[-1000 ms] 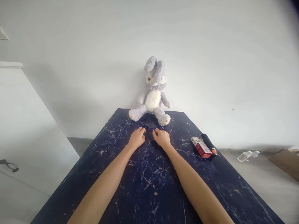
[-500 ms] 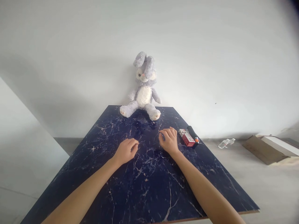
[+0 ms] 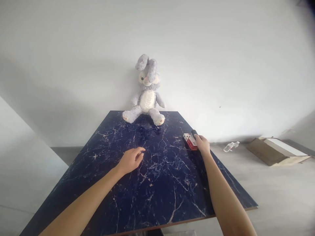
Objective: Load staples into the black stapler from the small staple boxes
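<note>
My right hand [image 3: 202, 144] is at the right edge of the dark blue marbled table [image 3: 157, 183], closed around a black cylindrical object [image 3: 194, 132]. Only the far end of that object shows past my fingers. A small red and white box [image 3: 190, 142] lies directly to its left. My left hand [image 3: 130, 159] rests over the middle of the table with loosely bent fingers. Its thumb and index finger are slightly apart, and nothing is visible between them.
A grey plush rabbit [image 3: 148, 100] sits at the table's far edge against the white wall [image 3: 221, 59]. On the floor to the right lie a clear plastic bottle [image 3: 230, 146] and an open cardboard box [image 3: 263, 152].
My right hand has moved right from the middle of the table and taken hold of the black cylindrical object. My left hand's thumb and index finger have parted slightly. The view has shifted a little.
</note>
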A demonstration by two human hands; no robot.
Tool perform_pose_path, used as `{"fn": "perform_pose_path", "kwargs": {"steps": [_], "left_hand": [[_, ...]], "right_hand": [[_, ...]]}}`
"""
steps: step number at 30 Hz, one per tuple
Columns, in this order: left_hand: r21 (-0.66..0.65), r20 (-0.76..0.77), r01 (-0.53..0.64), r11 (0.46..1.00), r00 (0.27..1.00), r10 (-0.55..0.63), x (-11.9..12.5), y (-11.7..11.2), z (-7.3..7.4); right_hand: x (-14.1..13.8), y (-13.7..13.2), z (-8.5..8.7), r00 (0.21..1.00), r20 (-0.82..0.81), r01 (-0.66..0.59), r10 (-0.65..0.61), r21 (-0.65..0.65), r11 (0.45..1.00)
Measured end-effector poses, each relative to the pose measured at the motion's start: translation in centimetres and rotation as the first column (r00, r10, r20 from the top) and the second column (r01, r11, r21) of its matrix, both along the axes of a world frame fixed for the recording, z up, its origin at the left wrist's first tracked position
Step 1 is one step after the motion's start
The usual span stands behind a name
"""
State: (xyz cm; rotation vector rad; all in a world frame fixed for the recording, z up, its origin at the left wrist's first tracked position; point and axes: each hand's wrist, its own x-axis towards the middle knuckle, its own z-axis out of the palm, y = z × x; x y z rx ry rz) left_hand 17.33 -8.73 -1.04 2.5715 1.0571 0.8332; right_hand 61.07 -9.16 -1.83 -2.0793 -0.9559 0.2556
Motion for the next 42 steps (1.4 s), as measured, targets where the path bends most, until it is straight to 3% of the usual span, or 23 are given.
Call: {"fn": "perform_pose_path", "kwargs": {"steps": [9, 16, 25, 30, 35, 38, 42], "left_hand": [[-0.020, -0.008, 0.014, 1.000, 1.000, -0.014, 0.0, 0.1, -0.2], [-0.026, -0.025, 0.021, 0.999, 0.999, -0.022, 0.0, 0.0, -0.2], [0.014, 0.002, -0.030, 0.999, 1.000, 0.030, 0.2, 0.4, -0.6], [0.027, 0.045, -0.142, 0.990, 0.989, 0.140, 0.3, 1.0, -1.1], [0.033, 0.182, -0.321, 0.946, 0.933, 0.310, 0.0, 1.9, -1.5], [-0.025, 0.283, -0.413, 0.910, 0.870, 0.403, -1.5, 3.5, -1.4], [-0.085, 0.375, -0.503, 0.860, 0.784, 0.495, -5.9, 5.8, -1.0]], "right_hand": [[-0.6, 0.9, -1.0, 0.999, -0.053, -0.010, 0.014, 0.076, 0.997], [-4.5, 1.4, -0.2, 0.990, 0.028, -0.136, 0.136, 0.006, 0.991], [-13.2, 1.0, -0.2, 0.931, 0.028, -0.365, 0.363, 0.076, 0.928], [-19.2, 0.2, -0.3, 0.869, -0.039, -0.482, 0.494, 0.159, 0.861], [-24.7, 0.5, -0.4, 0.860, -0.068, -0.478, 0.505, 0.237, 0.846], [-27.8, 1.6, -0.5, 0.841, -0.114, -0.484, 0.529, 0.279, 0.829], [-32.1, 3.2, -0.5, 0.825, -0.200, -0.475, 0.529, 0.263, 0.840]]}}
